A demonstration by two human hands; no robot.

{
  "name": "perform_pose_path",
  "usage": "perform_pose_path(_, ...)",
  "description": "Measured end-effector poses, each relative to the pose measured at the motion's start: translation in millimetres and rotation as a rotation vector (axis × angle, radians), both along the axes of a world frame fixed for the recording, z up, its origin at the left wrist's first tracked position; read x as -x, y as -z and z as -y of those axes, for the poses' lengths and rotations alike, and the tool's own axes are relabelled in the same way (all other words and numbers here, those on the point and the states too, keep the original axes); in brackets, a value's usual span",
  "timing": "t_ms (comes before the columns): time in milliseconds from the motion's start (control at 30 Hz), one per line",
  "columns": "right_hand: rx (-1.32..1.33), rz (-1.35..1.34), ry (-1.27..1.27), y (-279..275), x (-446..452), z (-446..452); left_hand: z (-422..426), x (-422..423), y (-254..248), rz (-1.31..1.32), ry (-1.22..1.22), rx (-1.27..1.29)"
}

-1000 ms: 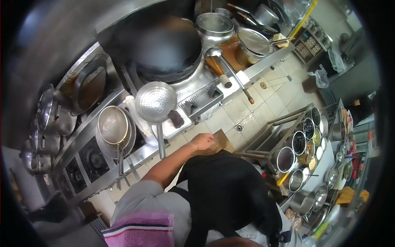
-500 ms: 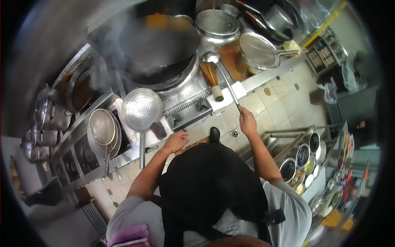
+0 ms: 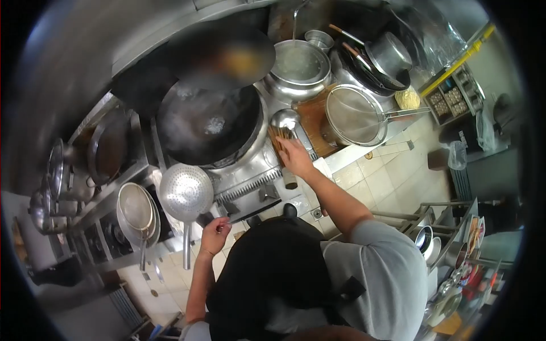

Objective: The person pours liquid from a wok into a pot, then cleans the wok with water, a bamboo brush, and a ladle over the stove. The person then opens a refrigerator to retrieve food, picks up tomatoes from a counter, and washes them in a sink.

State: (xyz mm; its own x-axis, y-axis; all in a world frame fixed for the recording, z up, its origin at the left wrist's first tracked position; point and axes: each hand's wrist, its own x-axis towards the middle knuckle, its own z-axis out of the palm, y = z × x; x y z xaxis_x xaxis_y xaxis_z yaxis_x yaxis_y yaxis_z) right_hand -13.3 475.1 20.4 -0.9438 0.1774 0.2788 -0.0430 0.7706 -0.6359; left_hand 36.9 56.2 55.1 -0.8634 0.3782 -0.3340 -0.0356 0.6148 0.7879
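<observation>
My right hand (image 3: 296, 158) reaches over the bamboo wok brush (image 3: 289, 177), fingers stretched out across its bristles. Whether it presses on the brush is hidden. Beside it the ladle (image 3: 285, 119) lies bowl up on the stove ledge, its handle running behind my hand. My left hand (image 3: 215, 235) is at the stove's front edge with its fingers curled together; what they hold, if anything, does not show clearly. Close to it are a thin dark bar (image 3: 256, 211) and the perforated strainer (image 3: 186, 190). Behind these stands a large black wok (image 3: 227, 133) with steaming liquid.
A dark blurred oval (image 3: 199, 59) overlaps the wok's far side. A pot of liquid (image 3: 298, 63) and a round mesh strainer (image 3: 356, 115) stand right of the wok. Stacked sieves (image 3: 136, 207) hang at left. Food containers (image 3: 424, 238) line the right side.
My right hand has left the ladle's handle and moved left to the brush. The dark oval has shifted away, showing the wok's inside. My left hand's fingers are more curled; the view has shifted.
</observation>
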Motion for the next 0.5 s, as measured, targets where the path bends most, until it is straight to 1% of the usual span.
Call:
perform_pose_path(33, -0.003, -0.044, -0.065, -9.7, 20.1, -0.8, -0.1, 7.3, -2.4, 0.037, -0.022, -0.068)
perform_pose_path(67, -0.001, -0.045, -0.05, -20.4, 36.9, 0.6, 0.6, 11.3, -5.9, 0.081, -0.045, -0.133)
perform_pose_path(100, -0.059, -0.071, -0.044, -30.0, 51.8, 1.8, -2.8, 18.3, -22.2, 0.065, -0.041, -0.087)
perform_pose_path(133, -0.121, -0.1, -0.037, -35.2, 68.4, -0.2, 0.2, 23.2, -23.4, 0.065, -0.025, -0.086)
perform_pose_path(167, -0.123, -0.105, -0.022, -35.0, 87.8, -5.1, 4.1, 30.0, -21.7, 0.065, -0.064, -0.126)
perform_pose_path(200, -0.234, -0.093, 0.003, -32.3, 107.6, -10.2, 6.9, 35.7, -21.7, 0.068, -0.109, -0.167)
perform_pose_path(233, -0.346, -0.079, 0.023, -29.8, 128.1, -17.0, 6.1, 39.5, -33.0, 0.082, -0.12, -0.19)
perform_pose_path(267, -0.348, -0.08, 0.025, -26.8, 149.1, -25.1, 9.3, 45.8, -32.7, 0.081, -0.119, -0.192)
perform_pose_path(333, -0.466, 0.093, 0.082, -24.7, 193.8, -44.3, 17.5, 56.2, -28.8, 0.078, -0.081, -0.093)
perform_pose_path(367, -0.506, 0.167, 0.123, -31.0, 213.0, -53.9, 18.4, 60.4, -22.6, 0.085, -0.106, -0.157)
perform_pose_path(400, -0.506, 0.164, 0.126, -33.6, 232.5, -69.3, 20.4, 65.9, -20.1, 0.082, -0.103, -0.158)
perform_pose_path(467, -0.517, 0.242, 0.183, -32.8, 268.4, -110.3, 9.8, 75.4, -39.7, 0.048, -0.127, -0.034)
perform_pose_path(500, -0.52, 0.244, 0.172, -24.4, 283.4, -131.3, 4.9, 80.6, -47.4, 0.042, -0.157, -0.072)
